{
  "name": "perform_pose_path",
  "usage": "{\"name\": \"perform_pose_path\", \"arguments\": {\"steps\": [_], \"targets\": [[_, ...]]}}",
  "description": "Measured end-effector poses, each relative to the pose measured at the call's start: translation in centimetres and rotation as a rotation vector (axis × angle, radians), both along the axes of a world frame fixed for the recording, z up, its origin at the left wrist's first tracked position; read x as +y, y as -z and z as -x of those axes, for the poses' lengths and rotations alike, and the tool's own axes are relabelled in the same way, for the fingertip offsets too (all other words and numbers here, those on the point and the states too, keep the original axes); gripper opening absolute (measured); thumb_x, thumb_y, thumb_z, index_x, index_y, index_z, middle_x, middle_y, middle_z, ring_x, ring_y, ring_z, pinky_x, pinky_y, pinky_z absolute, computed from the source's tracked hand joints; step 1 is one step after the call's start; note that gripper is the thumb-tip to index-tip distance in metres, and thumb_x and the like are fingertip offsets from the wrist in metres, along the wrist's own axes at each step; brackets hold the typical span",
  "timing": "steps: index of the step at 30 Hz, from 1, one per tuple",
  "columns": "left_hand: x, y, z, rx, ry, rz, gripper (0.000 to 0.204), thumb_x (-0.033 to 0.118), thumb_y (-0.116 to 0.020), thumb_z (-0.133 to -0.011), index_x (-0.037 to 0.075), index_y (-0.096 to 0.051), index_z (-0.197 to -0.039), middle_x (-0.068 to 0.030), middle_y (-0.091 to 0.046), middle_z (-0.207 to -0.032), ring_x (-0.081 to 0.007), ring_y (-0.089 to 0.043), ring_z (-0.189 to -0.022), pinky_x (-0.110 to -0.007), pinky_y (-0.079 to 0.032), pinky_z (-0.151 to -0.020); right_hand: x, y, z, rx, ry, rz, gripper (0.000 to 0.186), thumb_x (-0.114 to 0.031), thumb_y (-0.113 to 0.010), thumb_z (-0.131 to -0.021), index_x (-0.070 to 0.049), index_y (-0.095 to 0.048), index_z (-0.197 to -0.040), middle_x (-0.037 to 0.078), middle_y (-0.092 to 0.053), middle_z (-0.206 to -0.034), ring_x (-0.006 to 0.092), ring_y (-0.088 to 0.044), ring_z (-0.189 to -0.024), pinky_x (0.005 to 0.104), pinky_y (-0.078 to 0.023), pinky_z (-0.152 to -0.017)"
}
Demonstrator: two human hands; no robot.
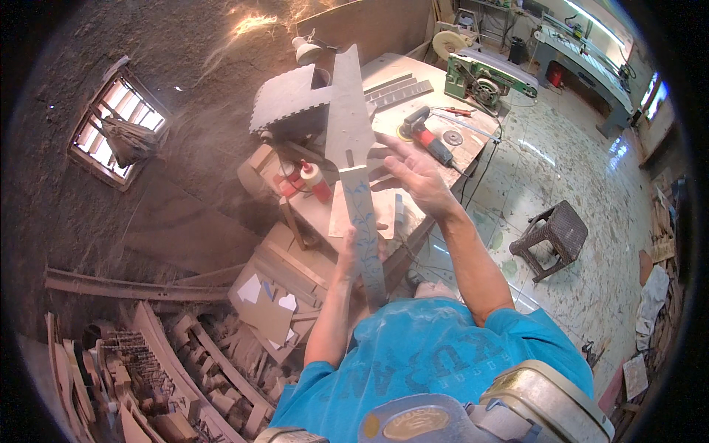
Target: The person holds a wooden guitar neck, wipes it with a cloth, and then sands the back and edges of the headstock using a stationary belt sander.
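My left hand (pixel 347 255) grips a narrow wooden board (pixel 358 221) painted with a blue leafy vine, held upright before my body. My right hand (pixel 417 177) has its fingers spread beside the board's top, near the edge of a tapered grey panel (pixel 347 111); I cannot tell whether they touch it. The panel stands beyond the painted board, beside a grey piece with a scalloped edge (pixel 284 96). Behind my left hand are a flat pale board (pixel 340 207) and a cream bottle with a red cap (pixel 312 177) on the workbench (pixel 465 136).
An angle grinder (pixel 432 144), metal strips (pixel 399 90) and a green belt sander (pixel 484 81) sit on the bench. A dark woven stool (pixel 550 232) stands on the tiled floor at right. Wood offcuts (pixel 177 376) crowd the lower left, below a small window (pixel 118 122).
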State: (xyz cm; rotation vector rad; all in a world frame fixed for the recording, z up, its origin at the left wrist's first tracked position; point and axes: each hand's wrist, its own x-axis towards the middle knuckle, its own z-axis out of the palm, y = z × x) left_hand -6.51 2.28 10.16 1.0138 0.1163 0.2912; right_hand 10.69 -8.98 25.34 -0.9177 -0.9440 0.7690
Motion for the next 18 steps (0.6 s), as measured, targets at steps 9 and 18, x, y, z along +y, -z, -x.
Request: {"name": "perform_pose_path", "arguments": {"steps": [9,18], "targets": [[0.0,-0.4,-0.1,-0.002,-0.046,-0.1,0.09,0.082,-0.041,-0.092,-0.001,-0.059,-0.121,-0.0097,-0.06,-0.074,-0.0208,-0.061,-0.062,-0.034,-0.051,-0.06,0.8,0.6,0.3,0.033,-0.008,-0.007,0.056,-0.021,-0.051,-0.108,0.001,-0.031,-0.155,0.012,-0.063,-0.13,0.0173,-0.067,-0.107,0.0318,-0.057,-0.091],[-0.9,0.0,-0.6,0.039,-0.17,-0.06,0.093,0.084,-0.039,-0.091,-0.001,-0.057,-0.124,-0.0094,-0.06,-0.075,-0.0205,-0.061,-0.064,-0.034,-0.051,-0.06,1.1,0.7,0.7,0.025,-0.029,0.044,0.056,-0.021,-0.052,-0.107,-0.001,-0.033,-0.156,0.013,-0.058,-0.138,0.0205,-0.064,-0.112,0.036,-0.053,-0.099]]}}
